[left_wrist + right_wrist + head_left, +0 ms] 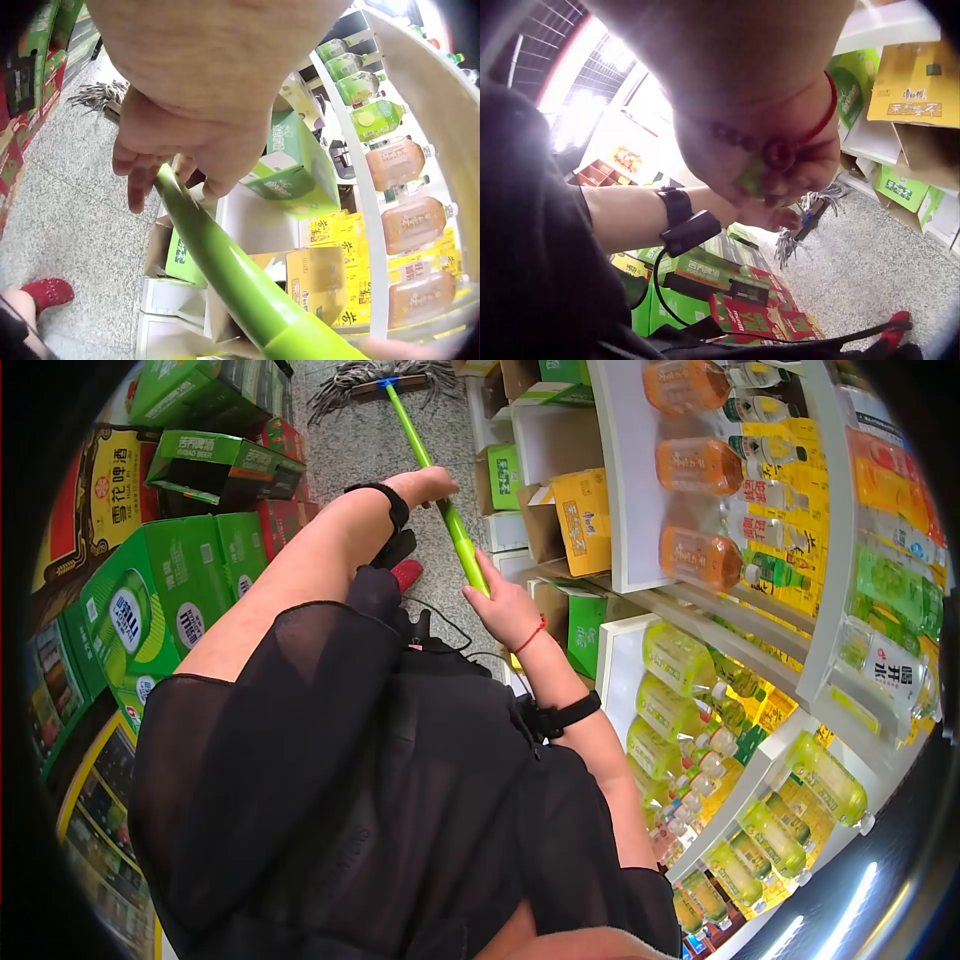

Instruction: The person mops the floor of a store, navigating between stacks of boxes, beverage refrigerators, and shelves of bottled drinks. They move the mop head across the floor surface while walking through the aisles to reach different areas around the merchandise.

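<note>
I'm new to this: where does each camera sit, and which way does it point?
Head: worn on the head, looking down the aisle; shows the left-hand grip and right-hand grip on the mop handle.
Left wrist: under the left wrist, facing along the handle toward drink shelves; shows that hand from below.
Right wrist: under the right wrist, facing across to the left arm and stacked boxes; shows that hand's underside.
Shared: both wrist views catch the mop head and a red-clad foot.

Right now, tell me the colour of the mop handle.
The mop handle is bright lime green, clearest in the head view.
</note>
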`<state>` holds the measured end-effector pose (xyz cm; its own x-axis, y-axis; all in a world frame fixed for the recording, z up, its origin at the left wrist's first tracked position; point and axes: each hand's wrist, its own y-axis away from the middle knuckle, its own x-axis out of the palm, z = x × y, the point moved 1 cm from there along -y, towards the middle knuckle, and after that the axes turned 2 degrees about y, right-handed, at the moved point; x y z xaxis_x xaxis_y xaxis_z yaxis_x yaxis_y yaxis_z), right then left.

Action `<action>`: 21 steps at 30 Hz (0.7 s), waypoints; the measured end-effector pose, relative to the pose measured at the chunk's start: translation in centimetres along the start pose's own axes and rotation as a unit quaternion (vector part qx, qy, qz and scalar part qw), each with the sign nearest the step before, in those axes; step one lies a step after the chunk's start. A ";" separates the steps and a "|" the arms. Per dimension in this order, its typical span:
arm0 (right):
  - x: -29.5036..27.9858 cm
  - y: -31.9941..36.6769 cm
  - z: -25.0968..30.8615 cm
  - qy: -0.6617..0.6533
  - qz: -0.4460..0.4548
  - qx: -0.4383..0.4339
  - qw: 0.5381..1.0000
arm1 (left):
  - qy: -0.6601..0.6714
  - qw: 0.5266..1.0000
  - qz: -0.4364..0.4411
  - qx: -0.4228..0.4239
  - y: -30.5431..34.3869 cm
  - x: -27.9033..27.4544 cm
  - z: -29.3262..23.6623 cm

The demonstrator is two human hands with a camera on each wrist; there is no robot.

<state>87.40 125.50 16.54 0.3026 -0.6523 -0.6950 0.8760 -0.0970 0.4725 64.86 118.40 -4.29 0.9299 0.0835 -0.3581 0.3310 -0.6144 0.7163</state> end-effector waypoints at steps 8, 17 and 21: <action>0.8 7.7 -2.6 -0.043 0.019 0.041 0.998 | 0.067 0.995 0.069 -0.013 4.0 5.5 -3.8; 1.6 20.6 -6.5 -0.056 -0.003 0.087 0.995 | -0.043 0.975 0.216 -0.033 6.3 17.8 -8.5; 0.8 26.1 -6.9 -0.091 -0.002 0.134 0.987 | -0.062 0.949 0.306 -0.029 10.3 19.2 -12.2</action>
<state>113.08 127.65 24.59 0.2058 -0.7737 -0.5993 0.7393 -0.2783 0.6132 88.05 123.24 3.46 0.9257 -0.3716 0.0711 -0.2545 -0.4723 0.8439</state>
